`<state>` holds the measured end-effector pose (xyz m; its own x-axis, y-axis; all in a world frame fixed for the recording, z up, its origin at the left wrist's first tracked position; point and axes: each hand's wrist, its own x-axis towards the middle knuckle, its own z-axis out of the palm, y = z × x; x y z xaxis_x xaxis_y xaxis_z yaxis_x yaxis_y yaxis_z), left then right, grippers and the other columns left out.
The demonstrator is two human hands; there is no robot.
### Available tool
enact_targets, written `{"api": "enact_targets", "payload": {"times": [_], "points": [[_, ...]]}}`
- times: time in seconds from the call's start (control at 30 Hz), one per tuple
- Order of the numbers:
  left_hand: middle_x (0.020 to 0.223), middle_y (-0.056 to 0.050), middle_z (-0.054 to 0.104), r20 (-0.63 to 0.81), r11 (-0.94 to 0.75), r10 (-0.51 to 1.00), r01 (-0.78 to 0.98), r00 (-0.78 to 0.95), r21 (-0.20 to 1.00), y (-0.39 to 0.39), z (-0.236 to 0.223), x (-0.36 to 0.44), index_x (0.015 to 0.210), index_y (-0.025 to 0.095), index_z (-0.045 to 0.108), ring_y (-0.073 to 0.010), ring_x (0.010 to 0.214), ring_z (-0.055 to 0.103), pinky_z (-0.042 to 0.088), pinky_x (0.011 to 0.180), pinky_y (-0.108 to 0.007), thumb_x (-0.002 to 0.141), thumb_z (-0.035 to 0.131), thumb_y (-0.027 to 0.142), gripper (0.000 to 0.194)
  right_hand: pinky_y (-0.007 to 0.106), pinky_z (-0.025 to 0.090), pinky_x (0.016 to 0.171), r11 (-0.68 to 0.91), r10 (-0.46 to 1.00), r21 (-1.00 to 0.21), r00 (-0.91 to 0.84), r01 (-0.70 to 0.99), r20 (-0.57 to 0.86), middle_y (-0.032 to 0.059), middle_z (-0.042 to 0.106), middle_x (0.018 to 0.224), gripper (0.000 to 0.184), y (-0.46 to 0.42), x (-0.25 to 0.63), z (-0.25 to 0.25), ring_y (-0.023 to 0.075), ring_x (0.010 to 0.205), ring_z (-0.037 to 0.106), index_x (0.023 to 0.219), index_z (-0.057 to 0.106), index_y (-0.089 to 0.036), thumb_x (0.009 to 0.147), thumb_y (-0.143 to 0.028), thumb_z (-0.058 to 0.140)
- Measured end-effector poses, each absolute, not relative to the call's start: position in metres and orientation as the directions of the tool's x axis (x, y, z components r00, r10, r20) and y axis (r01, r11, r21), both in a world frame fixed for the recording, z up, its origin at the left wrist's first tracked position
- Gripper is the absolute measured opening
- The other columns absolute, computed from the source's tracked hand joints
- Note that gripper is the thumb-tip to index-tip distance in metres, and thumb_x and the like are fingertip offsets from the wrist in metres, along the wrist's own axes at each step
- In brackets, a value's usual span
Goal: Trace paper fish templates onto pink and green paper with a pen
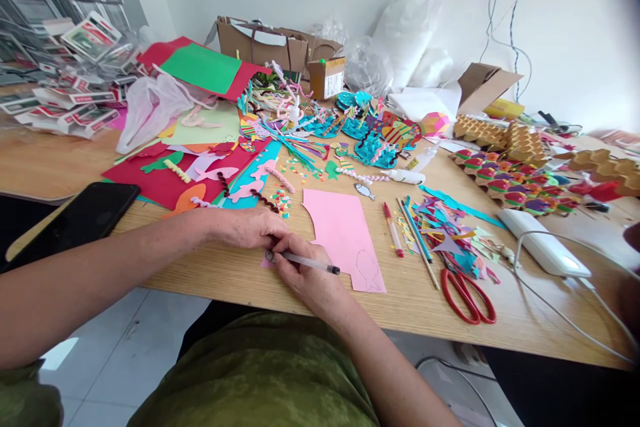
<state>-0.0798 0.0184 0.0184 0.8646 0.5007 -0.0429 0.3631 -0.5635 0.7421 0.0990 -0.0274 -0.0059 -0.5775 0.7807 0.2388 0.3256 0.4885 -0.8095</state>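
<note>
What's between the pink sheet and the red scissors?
Head view, from pink sheet to red scissors: a red pen, then a pale stick beside slim blue ones; small yellow scraps lie among them.

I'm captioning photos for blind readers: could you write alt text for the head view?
A person's right hand holds a pen close to their left hand at a cluttered wooden table. Nearby lie a pink sheet with a fish outline drawn on it and red-handled scissors; paper fish cutouts lie farther left.
</note>
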Motion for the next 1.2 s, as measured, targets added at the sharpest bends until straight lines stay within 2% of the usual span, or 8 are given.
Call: {"api": "enact_targets", "payload": {"times": [0.17,0.37,0.53,0.7,0.9,0.97,1.1,1.2], "points": [[0.071,0.001,0.057,-0.065,-0.557,0.507,0.385,0.859,0.736,0.018,0.018,-0.079,0.072,0.017,0.057,-0.0124,0.067,0.053,0.042,0.063,-0.018,0.081,0.042,0.004,0.021,0.02,0.04,0.05,0.433,0.83,-0.852,-0.5,0.294,0.249,-0.0001,0.063,0.065,0.01,-0.033,0.113,0.011,0.0114,0.055,0.056,0.077,0.056,-0.019,0.083,-0.019,0.048],[0.073,0.0,0.057,-0.071,-0.56,0.524,0.406,0.849,0.722,0.018,0.017,-0.08,0.073,0.017,0.058,-0.0143,0.072,0.054,0.041,0.068,-0.021,0.079,0.044,0.005,0.019,0.022,0.046,0.062,0.607,0.737,-0.702,-0.593,0.372,0.324,0.0046,0.069,0.08,0.013,-0.034,0.126,0.009,0.0146,0.069,0.063,0.094,0.059,-0.019,0.089,-0.02,0.046],[0.074,0.001,0.057,-0.102,-0.506,0.585,0.461,0.804,0.729,0.014,0.019,-0.08,0.082,0.017,0.054,-0.0128,0.069,0.054,0.04,0.063,-0.019,0.077,0.045,0.003,0.018,0.024,0.046,0.062,0.661,0.714,-0.593,-0.629,0.46,0.309,0.0062,0.069,0.083,0.017,-0.034,0.123,-0.004,0.0172,0.07,0.065,0.097,0.058,-0.02,0.092,-0.021,0.041],[0.077,0.001,0.059,-0.13,-0.44,0.626,0.486,0.769,0.755,0.014,0.017,-0.08,0.088,0.018,0.049,-0.0125,0.07,0.057,0.042,0.062,-0.019,0.077,0.046,0.005,0.017,0.023,0.045,0.061,0.667,0.712,-0.564,-0.64,0.487,0.289,0.0053,0.069,0.085,0.017,-0.035,0.123,-0.003,0.0166,0.07,0.065,0.099,0.057,-0.021,0.092,-0.02,0.041],[0.084,-0.002,0.064,-0.106,-0.379,0.7,0.493,0.706,0.783,0.012,0.035,-0.096,0.09,0.017,0.05,-0.0144,0.08,0.062,0.046,0.07,-0.022,0.085,0.042,0.015,0.009,0.024,0.045,0.062,0.635,0.736,-0.582,-0.627,0.508,0.256,0.0058,0.069,0.085,0.017,-0.035,0.123,-0.001,0.0175,0.07,0.065,0.099,0.057,-0.02,0.093,-0.02,0.041],[0.085,-0.002,0.063,-0.069,-0.399,0.745,0.526,0.663,0.751,0.0,0.04,-0.099,0.085,0.017,0.055,-0.0149,0.083,0.06,0.045,0.073,-0.023,0.087,0.043,0.017,0.013,0.024,0.045,0.062,0.63,0.742,-0.582,-0.618,0.513,0.259,0.006,0.069,0.084,0.017,-0.035,0.123,-0.001,0.0179,0.07,0.066,0.098,0.058,-0.02,0.092,-0.02,0.041],[0.087,-0.003,0.065,0.024,-0.521,0.804,0.684,0.595,0.51,-0.043,0.027,-0.087,0.087,0.018,0.064,-0.016,0.082,0.06,0.046,0.075,-0.026,0.092,0.036,0.015,0.028,0.023,0.044,0.061,0.623,0.743,-0.606,-0.618,0.495,0.258,0.0052,0.069,0.083,0.016,-0.034,0.122,0.0,0.0167,0.069,0.065,0.096,0.058,-0.021,0.092,-0.019,0.042],[0.109,-0.006,0.063,0.169,-0.564,0.821,0.731,0.545,0.385,-0.068,0.008,-0.07,0.107,0.018,0.061,-0.0184,0.1,0.057,0.047,0.087,-0.031,0.094,0.031,0.012,0.033,0.024,0.044,0.06,0.62,0.737,-0.618,-0.628,0.483,0.249,0.0058,0.069,0.083,0.016,-0.033,0.122,0.0,0.0171,0.069,0.065,0.097,0.057,-0.02,0.092,-0.019,0.042]]}}
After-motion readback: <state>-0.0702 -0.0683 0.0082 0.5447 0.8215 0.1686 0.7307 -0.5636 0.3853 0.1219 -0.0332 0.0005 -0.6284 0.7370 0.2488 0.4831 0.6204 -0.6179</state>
